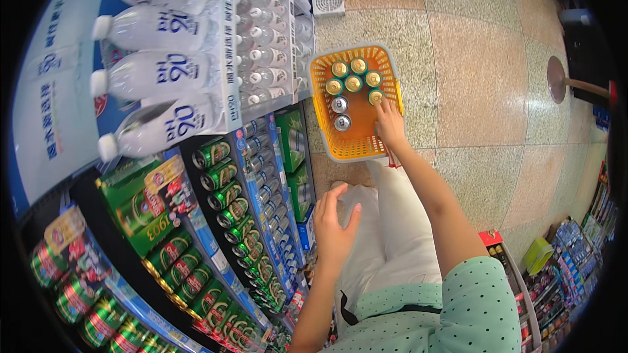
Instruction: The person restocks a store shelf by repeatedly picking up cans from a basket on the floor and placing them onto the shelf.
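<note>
An orange plastic shopping basket (329, 143) with a grey rim and yellow handles is on the tiled floor. Several gold-topped cans (353, 83) stand upright in it, along with two silver-topped cans (342, 122). My right hand (391, 125) reaches into the basket, its fingertips at the top of the gold-topped can (376, 96) nearest to it; whether they grip it is not clear. Over my white trousers, beside the shelves, my left hand (336, 225) holds nothing, thumb and fingers apart.
Shelves of green beer cans (230, 196) and boxed cans (294, 142) run down my left side. Large clear plastic bottles (152, 76) and smaller bottles (267, 54) fill the upper left. A round-based stand (557, 80) and shelves of small packaged goods (569, 260) are at the right.
</note>
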{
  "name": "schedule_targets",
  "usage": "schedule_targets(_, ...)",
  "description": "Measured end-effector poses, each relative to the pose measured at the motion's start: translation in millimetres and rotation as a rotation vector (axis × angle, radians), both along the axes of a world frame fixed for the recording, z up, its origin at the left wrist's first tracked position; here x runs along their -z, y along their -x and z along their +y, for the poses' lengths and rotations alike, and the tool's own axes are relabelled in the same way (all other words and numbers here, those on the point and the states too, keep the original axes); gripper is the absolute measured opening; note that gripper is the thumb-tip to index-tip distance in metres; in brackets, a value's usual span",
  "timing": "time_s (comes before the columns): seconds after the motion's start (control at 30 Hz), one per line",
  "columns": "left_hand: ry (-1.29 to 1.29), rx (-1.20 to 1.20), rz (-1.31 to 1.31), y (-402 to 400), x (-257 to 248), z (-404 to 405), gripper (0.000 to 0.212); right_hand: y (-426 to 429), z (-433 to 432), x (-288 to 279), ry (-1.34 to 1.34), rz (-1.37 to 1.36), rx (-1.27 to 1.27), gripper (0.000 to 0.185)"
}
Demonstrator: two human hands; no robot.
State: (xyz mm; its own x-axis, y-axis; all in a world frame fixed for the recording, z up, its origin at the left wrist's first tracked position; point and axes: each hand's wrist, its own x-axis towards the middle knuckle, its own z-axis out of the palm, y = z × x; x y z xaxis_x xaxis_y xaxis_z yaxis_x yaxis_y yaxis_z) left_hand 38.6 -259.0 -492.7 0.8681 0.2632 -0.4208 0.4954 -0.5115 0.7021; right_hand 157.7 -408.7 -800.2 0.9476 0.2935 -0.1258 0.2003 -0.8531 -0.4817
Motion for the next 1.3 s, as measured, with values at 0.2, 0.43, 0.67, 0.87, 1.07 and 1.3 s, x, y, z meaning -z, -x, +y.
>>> schedule_targets(0.2, 0.038, -0.022, 0.118, -16, 29, -11, 0.039, -23, 9, 67, 0.229, -0.054, -0.099, 0.065)
schedule_targets(0.43, 0.074, 0.011, 0.125, -29, 55, -20, 0.038, -33, 15, 92, 0.248, 0.051, -0.081, 0.065)
schedule_targets(0.67, 0.089, 0.011, 0.231, -42, 63, -26, 0.039, -37, 13, 96, 0.337, 0.03, -0.105, 0.068)
schedule_targets(0.87, 0.089, 0.032, 0.247, -44, 70, -30, 0.039, -37, 8, 106, 0.325, -0.07, -0.111, 0.067)
schedule_targets(1.07, 0.096, 0.031, 0.268, -44, 74, -32, 0.04, -38, 2, 116, 0.346, -0.043, -0.121, 0.059)
schedule_targets(1.3, 0.077, 0.043, 0.245, -40, 70, -35, 0.039, -39, -15, 86, 0.136, 0.063, -0.088, 0.062)
